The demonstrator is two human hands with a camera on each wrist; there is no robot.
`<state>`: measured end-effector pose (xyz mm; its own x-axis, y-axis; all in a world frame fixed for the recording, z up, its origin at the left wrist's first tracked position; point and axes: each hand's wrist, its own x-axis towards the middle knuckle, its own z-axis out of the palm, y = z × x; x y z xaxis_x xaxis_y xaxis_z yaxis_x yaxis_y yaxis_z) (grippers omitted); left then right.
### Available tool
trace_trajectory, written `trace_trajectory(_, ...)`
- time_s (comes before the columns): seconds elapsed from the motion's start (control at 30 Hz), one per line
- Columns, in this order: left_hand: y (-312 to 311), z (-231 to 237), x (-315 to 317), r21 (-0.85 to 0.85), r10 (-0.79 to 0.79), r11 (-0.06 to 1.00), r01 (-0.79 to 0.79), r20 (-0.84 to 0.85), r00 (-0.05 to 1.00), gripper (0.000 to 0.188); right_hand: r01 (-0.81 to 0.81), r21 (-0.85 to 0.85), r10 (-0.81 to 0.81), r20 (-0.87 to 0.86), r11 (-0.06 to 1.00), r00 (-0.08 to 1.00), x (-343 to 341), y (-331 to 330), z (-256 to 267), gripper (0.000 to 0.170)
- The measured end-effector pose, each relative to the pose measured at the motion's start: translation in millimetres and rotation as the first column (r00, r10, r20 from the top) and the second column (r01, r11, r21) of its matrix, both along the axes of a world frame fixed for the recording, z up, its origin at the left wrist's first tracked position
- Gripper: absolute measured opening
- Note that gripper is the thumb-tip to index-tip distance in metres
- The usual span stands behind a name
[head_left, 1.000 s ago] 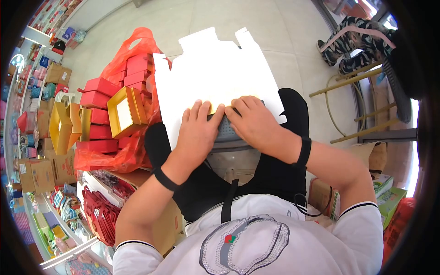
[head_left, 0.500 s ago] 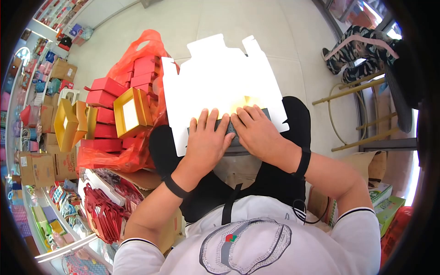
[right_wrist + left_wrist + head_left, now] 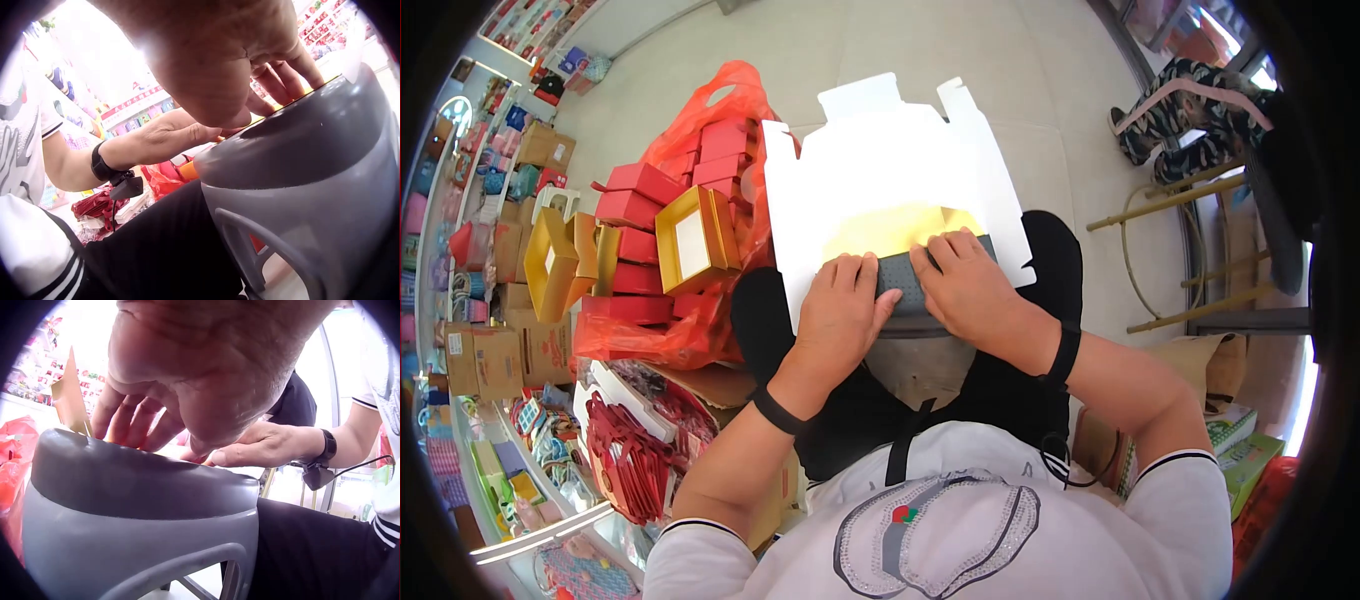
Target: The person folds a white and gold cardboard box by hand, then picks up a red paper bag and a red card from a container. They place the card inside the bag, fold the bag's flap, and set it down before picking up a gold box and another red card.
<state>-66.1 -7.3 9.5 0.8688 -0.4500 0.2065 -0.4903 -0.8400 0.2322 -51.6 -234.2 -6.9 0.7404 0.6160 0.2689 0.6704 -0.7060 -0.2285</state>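
A flat cardboard box blank (image 3: 890, 165) with cut flaps lies over a grey stool (image 3: 908, 286) between the person's knees. It looks glaring white, with yellow along its near edge. The left hand (image 3: 832, 310) rests its fingers on that near edge, thumb pointing toward the right hand. Close beside it, the right hand (image 3: 968, 288) presses its slightly bent fingertips on the same edge. In the left wrist view a gold flap (image 3: 71, 397) stands up past the fingers. The right wrist view has the fingers reaching over the stool's rim (image 3: 294, 150).
On the left, a red plastic bag (image 3: 740, 90) holds several red boxes (image 3: 638, 190), with an open gold box (image 3: 692, 245) on top. Red paper bags (image 3: 625, 450) lie nearer. Brown cartons (image 3: 485, 360) stand by the shelves. A gold-legged stool (image 3: 1165, 205) is at right.
Both hands have drawn slightly back toward the body and apart at the near edge, and more yellow and grey stool top show between them. The view has shifted slightly.
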Motion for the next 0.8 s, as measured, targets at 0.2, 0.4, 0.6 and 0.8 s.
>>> trace_trajectory(0.2,11,7,-4,-0.134,-0.043,0.990,0.043,0.004,0.999,0.047,0.002,0.114,0.007,-0.079,0.993,0.997,-1,-7,13,0.038)
trace_trajectory(0.4,22,37,3,-0.378,0.135,0.924,-0.065,0.161,0.978,0.048,0.197,0.459,-0.193,-0.057,0.866,0.980,5,-47,55,0.023)
trace_trajectory(0.6,27,-14,43,-0.634,0.159,0.676,-0.374,-0.370,0.915,0.073,0.566,0.518,-0.370,-0.438,0.641,0.820,63,-117,4,0.025)
trace_trajectory(0.8,16,4,25,-0.621,-0.093,0.688,-0.375,-0.589,0.803,0.048,0.703,0.465,0.132,-0.870,0.538,0.475,70,-113,12,0.029)
